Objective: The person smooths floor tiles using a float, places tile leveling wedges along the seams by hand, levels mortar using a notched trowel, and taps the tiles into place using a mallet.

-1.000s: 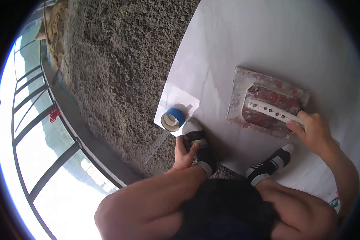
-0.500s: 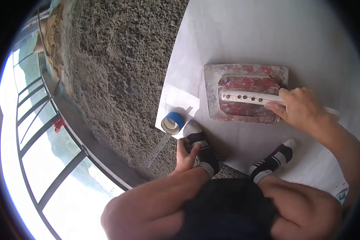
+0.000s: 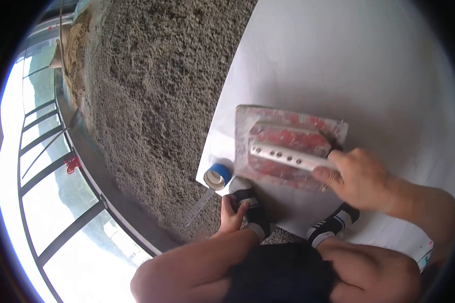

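Observation:
My right hand point(image 3: 361, 177) is closed around the end of the white, holed handle of a worn red float point(image 3: 293, 144), its broad plate low over or on a large white tile point(image 3: 308, 70). I cannot tell whether the plate touches. My left hand point(image 3: 232, 214) rests against my left foot point(image 3: 250, 204) in its black and white sock, thumb and fingers apart. Just above that hand, a roll of blue tape point(image 3: 218, 177) sits at the tile's left edge. A pale ruler-like strip point(image 3: 198, 207) lies below the roll on the rough mortar.
Grey crumbly mortar point(image 3: 156, 101) stretches along the tile's left side. Farther left stands a window wall with dark frames point(image 3: 65, 230) and a red knotted cord point(image 3: 72, 163). My right foot point(image 3: 333, 222) is on the tile. A sandy heap point(image 3: 77, 55) lies at the upper left.
My right hand has brought the float left and nearer my feet, turning it slightly. The float and hand are a little blurred now. My left hand stays by my foot.

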A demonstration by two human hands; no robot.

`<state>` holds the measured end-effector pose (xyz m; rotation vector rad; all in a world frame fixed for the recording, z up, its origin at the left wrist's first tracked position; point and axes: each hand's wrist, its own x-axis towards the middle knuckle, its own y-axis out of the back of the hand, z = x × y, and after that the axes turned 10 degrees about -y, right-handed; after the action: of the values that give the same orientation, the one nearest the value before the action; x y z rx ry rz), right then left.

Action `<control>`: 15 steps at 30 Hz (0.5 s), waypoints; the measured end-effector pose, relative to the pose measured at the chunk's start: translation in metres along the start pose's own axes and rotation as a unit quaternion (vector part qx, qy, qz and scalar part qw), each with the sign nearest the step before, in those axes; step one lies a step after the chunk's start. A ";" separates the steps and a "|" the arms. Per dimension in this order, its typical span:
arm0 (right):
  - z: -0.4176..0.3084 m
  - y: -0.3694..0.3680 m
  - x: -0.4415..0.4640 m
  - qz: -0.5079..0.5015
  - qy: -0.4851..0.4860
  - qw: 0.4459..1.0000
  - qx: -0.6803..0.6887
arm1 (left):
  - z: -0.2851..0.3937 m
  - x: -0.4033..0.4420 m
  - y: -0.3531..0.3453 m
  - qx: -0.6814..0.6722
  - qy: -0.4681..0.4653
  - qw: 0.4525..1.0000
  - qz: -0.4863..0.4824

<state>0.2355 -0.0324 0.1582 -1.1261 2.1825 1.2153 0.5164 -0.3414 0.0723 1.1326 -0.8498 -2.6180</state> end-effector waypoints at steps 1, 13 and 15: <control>-0.014 0.011 -0.014 -0.003 0.048 0.999 0.005 | -0.019 0.000 -0.006 -0.072 -0.034 0.997 0.018; -0.017 0.013 0.037 -0.050 -0.034 0.996 -0.068 | 0.007 -0.006 0.000 -0.001 -0.036 0.999 0.022; -0.047 0.024 0.023 -0.040 0.023 0.999 -0.010 | -0.009 -0.006 -0.004 -0.086 -0.054 0.995 0.023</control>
<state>0.2045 -0.0752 0.1815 -1.2492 2.1422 1.1903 0.5277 -0.3398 0.0691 0.9230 -0.6443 -2.6741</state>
